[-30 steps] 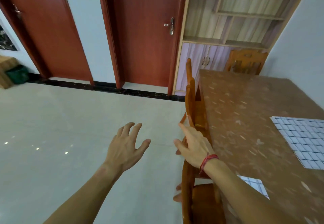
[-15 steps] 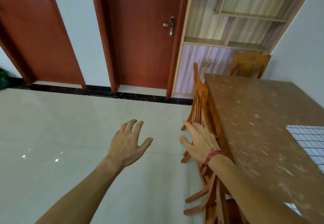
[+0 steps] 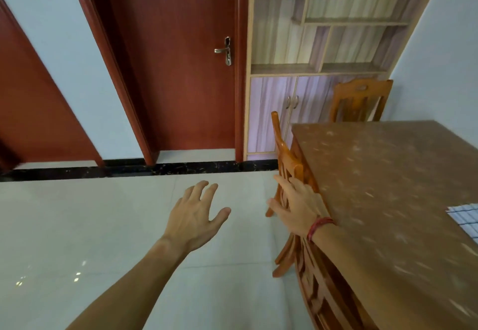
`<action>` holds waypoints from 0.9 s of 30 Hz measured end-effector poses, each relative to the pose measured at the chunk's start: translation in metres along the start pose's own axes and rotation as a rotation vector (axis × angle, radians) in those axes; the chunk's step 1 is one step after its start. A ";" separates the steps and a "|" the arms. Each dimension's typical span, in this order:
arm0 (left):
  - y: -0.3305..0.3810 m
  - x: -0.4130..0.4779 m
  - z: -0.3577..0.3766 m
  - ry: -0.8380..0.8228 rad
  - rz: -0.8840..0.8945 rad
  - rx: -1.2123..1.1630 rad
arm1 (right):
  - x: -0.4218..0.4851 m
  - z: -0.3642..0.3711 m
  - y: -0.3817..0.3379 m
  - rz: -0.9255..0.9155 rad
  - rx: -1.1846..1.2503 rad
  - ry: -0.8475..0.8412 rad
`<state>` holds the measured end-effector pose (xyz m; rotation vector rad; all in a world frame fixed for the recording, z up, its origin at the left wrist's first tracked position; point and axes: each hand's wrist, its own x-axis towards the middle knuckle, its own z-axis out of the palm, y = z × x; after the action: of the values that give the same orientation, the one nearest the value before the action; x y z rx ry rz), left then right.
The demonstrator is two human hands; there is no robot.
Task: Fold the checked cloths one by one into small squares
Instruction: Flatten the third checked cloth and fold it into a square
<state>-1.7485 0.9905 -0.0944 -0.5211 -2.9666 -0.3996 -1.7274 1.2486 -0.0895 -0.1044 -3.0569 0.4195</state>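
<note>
The checked cloth (image 3: 465, 219) lies flat on the table (image 3: 388, 179), toward its right side, only partly in view. Both hands are off the table's left edge. The left hand (image 3: 196, 216) hangs over the floor, fingers spread, holding nothing. The right hand (image 3: 297, 208), fingers straight and empty, is at the chair (image 3: 287, 159) tucked against that edge; whether it touches, I cannot tell. Reaching the cloth likely goes best by facing the table squarely, then pinching two neighbouring corners
</note>
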 end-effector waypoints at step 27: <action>0.239 0.373 0.120 -0.353 0.930 -0.207 | 0.046 -0.054 0.201 1.029 -0.009 0.249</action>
<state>-2.0215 1.3598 -0.0984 -2.0217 -2.5525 -0.5273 -1.7582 1.4600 -0.0902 -1.5940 -2.5070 0.3668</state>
